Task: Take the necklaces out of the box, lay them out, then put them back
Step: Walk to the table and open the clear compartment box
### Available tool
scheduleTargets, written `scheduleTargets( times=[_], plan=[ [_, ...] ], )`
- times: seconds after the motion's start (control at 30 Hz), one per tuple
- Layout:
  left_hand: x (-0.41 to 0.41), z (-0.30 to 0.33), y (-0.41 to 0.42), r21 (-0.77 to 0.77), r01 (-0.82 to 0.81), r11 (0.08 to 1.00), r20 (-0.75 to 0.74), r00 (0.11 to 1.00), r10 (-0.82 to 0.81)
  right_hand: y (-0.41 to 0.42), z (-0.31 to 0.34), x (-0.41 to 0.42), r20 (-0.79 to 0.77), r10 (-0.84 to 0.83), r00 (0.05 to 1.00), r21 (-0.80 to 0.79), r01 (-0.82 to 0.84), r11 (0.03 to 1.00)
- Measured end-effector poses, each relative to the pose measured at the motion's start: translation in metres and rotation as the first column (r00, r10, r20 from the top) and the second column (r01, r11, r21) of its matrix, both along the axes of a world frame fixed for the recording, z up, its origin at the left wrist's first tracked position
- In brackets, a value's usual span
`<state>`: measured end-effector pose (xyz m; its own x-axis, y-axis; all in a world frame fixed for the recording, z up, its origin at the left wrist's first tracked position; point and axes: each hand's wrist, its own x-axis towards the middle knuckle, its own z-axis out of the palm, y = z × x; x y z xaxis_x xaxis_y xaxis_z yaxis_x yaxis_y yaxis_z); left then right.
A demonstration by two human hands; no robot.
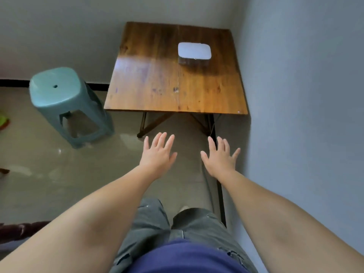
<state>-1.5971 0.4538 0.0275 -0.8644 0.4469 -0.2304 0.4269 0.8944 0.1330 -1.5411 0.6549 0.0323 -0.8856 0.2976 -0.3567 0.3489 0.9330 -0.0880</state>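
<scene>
A closed box [194,54] with a white lid and dark sides sits on the far right part of a small wooden table [149,83]. No necklace shows; the lid hides the inside. My left hand [158,153] and my right hand [219,157] are stretched out palm down over the floor, short of the table's near edge. Both have spread fingers and hold nothing. They are well apart from the box.
A teal plastic stool [65,103] stands on the floor left of the table. A grey wall [305,95] runs close along the table's right side and another behind it. The table rests on crossed folding legs [155,123]. My legs in grey trousers are below.
</scene>
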Motion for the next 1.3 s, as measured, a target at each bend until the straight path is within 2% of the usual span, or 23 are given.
scheduleTargets(
  times=[0.17, 0.27, 0.4, 0.47, 0.53, 0.6, 0.67, 0.77, 0.87, 0.93, 1.07, 1.13, 1.2, 1.3],
  plan=[
    [-0.099, -0.016, 0.012, -0.025, -0.062, 0.998, 0.05, 0.997, 0.063, 0.018, -0.011, -0.108, -0.029, 0.065, 0.997, -0.02, -0.065, 0.998],
    [-0.177, -0.031, 0.024, -0.023, -0.034, 0.999, 0.069, 0.997, 0.035, 0.039, -0.03, -0.179, -0.021, 0.078, 0.997, 0.01, -0.078, 0.997],
    [-0.292, -0.036, 0.047, -0.005, -0.017, 1.0, 0.096, 0.995, 0.018, 0.07, -0.038, -0.28, -0.014, 0.014, 1.0, 0.029, -0.014, 0.999],
    [-0.345, -0.031, 0.06, 0.033, -0.029, 0.999, 0.106, 0.994, 0.025, 0.081, -0.037, -0.328, -0.021, -0.004, 1.0, 0.042, 0.005, 0.999],
    [-0.396, -0.024, 0.078, 0.138, -0.07, 0.988, 0.18, 0.983, 0.045, 0.091, -0.035, -0.377, -0.035, -0.012, 0.999, 0.038, 0.013, 0.999],
    [-0.434, -0.024, 0.101, 0.275, -0.206, 0.939, 0.302, 0.946, 0.119, 0.101, -0.038, -0.426, -0.091, 0.002, 0.996, 0.039, 0.002, 0.999],
    [-0.469, -0.028, 0.127, 0.369, -0.386, 0.846, 0.452, 0.869, 0.2, 0.113, -0.045, -0.473, -0.147, 0.033, 0.989, 0.036, -0.028, 0.999],
    [-0.513, -0.042, 0.158, 0.457, -0.622, 0.636, 0.624, 0.733, 0.269, 0.129, -0.065, -0.53, -0.183, 0.193, 0.964, 0.089, -0.18, 0.98],
    [-0.539, -0.057, 0.174, 0.526, -0.772, 0.356, 0.76, 0.615, 0.21, 0.142, -0.087, -0.56, -0.162, 0.371, 0.914, 0.128, -0.353, 0.927],
    [-0.543, -0.063, 0.18, 0.519, -0.811, 0.27, 0.786, 0.577, 0.222, 0.149, -0.091, -0.565, -0.207, 0.425, 0.881, 0.14, -0.403, 0.905],
    [-0.536, -0.069, 0.184, 0.49, -0.856, 0.166, 0.825, 0.516, 0.231, 0.157, -0.072, -0.565, -0.238, 0.52, 0.821, 0.114, -0.507, 0.854],
    [-0.535, -0.068, 0.183, 0.471, -0.872, 0.133, 0.844, 0.489, 0.222, 0.165, -0.051, -0.573, -0.231, 0.546, 0.806, 0.04, -0.552, 0.833],
    [-0.536, -0.067, 0.182, 0.493, -0.857, 0.152, 0.827, 0.516, 0.225, 0.179, -0.024, -0.593, -0.326, 0.493, 0.807, -0.101, -0.548, 0.83],
    [-0.537, -0.068, 0.184, 0.546, -0.788, 0.285, 0.733, 0.614, 0.294, 0.207, 0.006, -0.639, -0.523, 0.239, 0.818, -0.223, -0.402, 0.888]
  ],
)
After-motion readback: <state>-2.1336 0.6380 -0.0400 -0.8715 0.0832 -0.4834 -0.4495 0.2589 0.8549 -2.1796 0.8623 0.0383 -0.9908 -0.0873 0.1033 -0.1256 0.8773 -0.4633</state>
